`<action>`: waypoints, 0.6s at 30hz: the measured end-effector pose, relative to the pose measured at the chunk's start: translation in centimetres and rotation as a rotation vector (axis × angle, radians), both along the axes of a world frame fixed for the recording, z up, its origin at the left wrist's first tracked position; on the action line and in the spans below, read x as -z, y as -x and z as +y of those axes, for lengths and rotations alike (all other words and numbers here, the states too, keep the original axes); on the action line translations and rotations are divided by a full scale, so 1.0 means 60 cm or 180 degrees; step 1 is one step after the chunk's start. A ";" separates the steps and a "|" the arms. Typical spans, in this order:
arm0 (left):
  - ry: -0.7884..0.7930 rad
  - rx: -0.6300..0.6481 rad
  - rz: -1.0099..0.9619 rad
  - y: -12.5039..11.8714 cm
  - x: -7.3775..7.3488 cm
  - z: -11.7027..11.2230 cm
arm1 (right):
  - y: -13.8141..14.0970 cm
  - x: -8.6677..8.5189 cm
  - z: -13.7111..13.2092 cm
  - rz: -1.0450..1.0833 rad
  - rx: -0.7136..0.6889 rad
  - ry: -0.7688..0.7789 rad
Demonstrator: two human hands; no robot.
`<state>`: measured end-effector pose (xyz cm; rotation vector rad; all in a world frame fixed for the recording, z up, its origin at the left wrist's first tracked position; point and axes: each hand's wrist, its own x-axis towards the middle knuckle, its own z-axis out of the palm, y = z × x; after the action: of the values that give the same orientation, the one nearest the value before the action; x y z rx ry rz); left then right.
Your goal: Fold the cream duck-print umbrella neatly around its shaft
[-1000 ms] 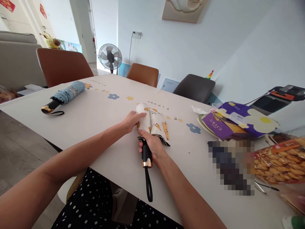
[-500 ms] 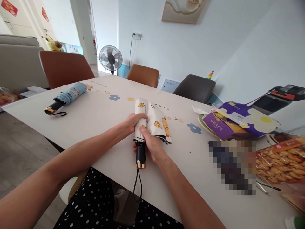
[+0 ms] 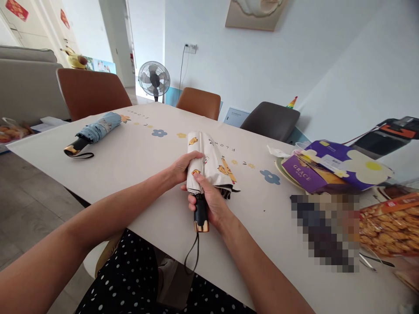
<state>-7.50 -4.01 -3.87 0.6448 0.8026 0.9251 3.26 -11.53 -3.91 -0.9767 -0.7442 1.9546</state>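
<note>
A folded white umbrella [image 3: 211,161] printed with orange cartoon animals lies lengthwise in front of me on the white tablecloth [image 3: 144,152]. My left hand [image 3: 185,166] is closed on the left side of its canopy folds. My right hand [image 3: 209,203] wraps the black handle [image 3: 200,216], which ends in a gold cap. The black wrist strap [image 3: 191,255] hangs over the table's near edge.
A second folded umbrella [image 3: 93,133], light blue with a black handle, lies at the far left of the table. A purple box [image 3: 327,168] on a plate, snack packets [image 3: 389,224] and a blurred patch sit to the right. Brown chairs [image 3: 88,91] and a fan [image 3: 153,80] stand beyond.
The umbrella's canopy has been gathered and turned between my hands, with its tip now pointing further away. My right hand shifted along the handle. The strap now hangs off the edge.
</note>
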 end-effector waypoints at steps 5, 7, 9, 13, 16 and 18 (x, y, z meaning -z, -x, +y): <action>-0.0963 -0.0925 0.1559 0.007 0.012 0.021 | -0.002 -0.007 0.001 -0.0063 0.0090 0.0357; -0.1613 -0.1523 0.2402 0.012 0.004 0.026 | 0.000 -0.004 0.001 -0.0108 0.0055 0.0369; -0.2279 -0.1834 0.2902 0.013 -0.012 0.029 | 0.002 0.000 0.001 -0.0129 0.0020 0.0352; -0.3076 -0.0826 0.2979 -0.021 -0.048 0.044 | 0.002 0.008 0.002 -0.0110 -0.0030 0.0363; -0.3427 0.0419 0.3117 -0.077 -0.055 0.061 | -0.002 0.009 0.003 -0.0109 -0.0073 0.0362; -0.3368 0.0910 0.3121 -0.114 -0.047 0.071 | -0.005 0.008 0.003 -0.0094 -0.0120 0.0335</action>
<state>-0.67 0.27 -1.05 2.1868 0.9848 0.6882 3.55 -11.37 -4.40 -1.0636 -0.6863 2.0331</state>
